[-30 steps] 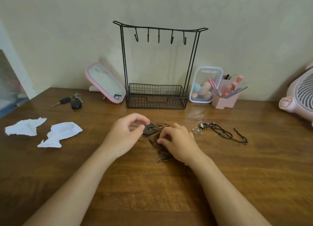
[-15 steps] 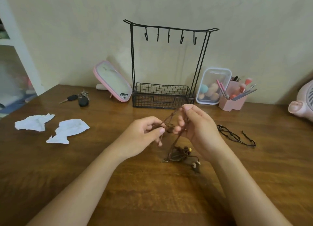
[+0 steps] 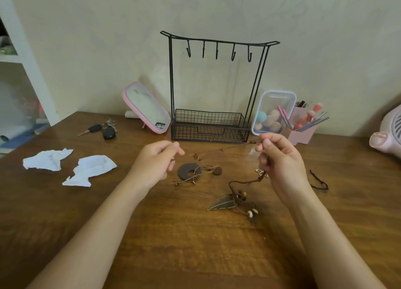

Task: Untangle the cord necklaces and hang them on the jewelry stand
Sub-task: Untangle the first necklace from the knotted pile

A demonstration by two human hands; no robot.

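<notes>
The hands have drawn apart at mid-frame: left hand (image 3: pixel 156 163) loosely curled, empty; right hand (image 3: pixel 280 160) pinches the cord necklaces (image 3: pixel 245 182).

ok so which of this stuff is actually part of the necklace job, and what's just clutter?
Job: jewelry stand, disc-pendant necklace, leaf-pendant necklace, black cord, right hand pinching a brown cord.
Clutter: keys, pink mirror, two tissues, sponge box, brush holder, fan.
</notes>
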